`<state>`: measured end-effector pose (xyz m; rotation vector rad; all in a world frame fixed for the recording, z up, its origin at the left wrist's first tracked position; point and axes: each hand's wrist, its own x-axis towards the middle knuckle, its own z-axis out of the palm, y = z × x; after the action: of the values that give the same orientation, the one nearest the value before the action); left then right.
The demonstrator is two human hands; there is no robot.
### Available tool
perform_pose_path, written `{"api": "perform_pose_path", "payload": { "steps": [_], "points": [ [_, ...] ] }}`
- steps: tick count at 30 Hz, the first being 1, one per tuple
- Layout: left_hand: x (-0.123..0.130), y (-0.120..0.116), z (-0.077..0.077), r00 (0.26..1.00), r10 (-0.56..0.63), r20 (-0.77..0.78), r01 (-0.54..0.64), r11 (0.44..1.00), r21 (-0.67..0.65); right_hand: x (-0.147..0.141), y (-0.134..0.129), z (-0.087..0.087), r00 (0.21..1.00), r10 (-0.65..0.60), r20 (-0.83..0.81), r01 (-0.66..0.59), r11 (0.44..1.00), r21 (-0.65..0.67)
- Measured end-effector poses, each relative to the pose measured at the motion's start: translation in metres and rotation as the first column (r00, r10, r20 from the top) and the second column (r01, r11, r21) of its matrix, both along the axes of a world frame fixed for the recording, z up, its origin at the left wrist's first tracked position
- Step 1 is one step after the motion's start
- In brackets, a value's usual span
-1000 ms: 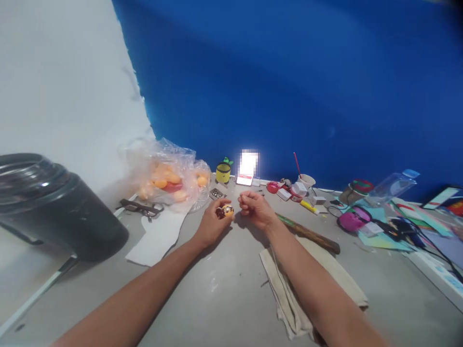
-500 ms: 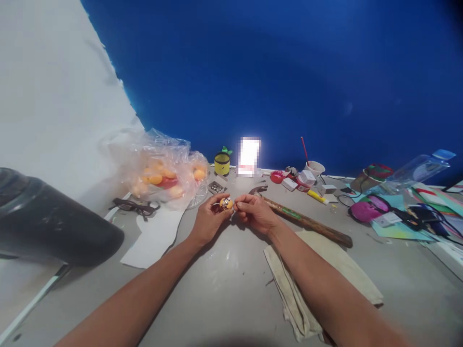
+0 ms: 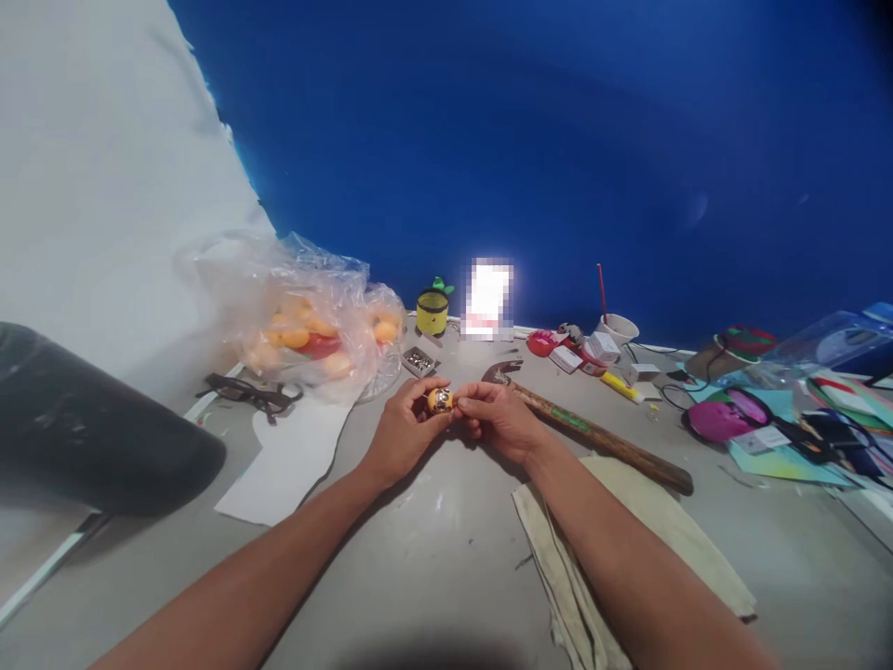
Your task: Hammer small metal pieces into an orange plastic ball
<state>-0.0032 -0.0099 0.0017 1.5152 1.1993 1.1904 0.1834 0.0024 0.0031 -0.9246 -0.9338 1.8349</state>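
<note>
In the head view, my left hand (image 3: 406,423) is closed around a small orange ball (image 3: 441,400) with shiny silvery pieces on its front. My right hand (image 3: 499,419) pinches thumb and fingers together at the ball's right side. What sits between those fingertips, if anything, is too small to make out. Just beyond my left hand lies a small open box (image 3: 419,359) of tiny shiny metal pieces. A claw hammer (image 3: 600,431) with a worn wooden handle rests to the right, past my right hand.
A clear plastic bag (image 3: 307,316) of orange balls stands at the left, behind dark glasses (image 3: 251,395) and white paper (image 3: 279,470). A large dark cylinder (image 3: 98,428) looms nearer. Beige cloth (image 3: 628,549) lies under my right forearm. A paper cup (image 3: 619,329) stands at the back.
The view has shifted slightly. My right fingertips have come closer to the ball, and its silvery side is turned a little differently. My left hand still holds it.
</note>
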Motion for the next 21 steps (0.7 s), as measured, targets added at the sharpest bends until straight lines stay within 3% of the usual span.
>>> {"api": "perform_pose_path", "payload": {
  "steps": [4, 21],
  "points": [
    [0.0004, -0.0002, -0.0008, 0.999, 0.006, -0.044, -0.004, 0.999, 0.037, -0.0017, -0.0009, 0.0002, 1.000, -0.022, 0.022, 0.022, 1.000, 0.004],
    [0.0031, -0.0044, 0.0023, 0.998, -0.061, 0.002, 0.061, 0.997, -0.057, -0.0038, -0.0008, -0.0003, 0.996, -0.023, 0.087, 0.021, 0.999, 0.025]
  ]
}}
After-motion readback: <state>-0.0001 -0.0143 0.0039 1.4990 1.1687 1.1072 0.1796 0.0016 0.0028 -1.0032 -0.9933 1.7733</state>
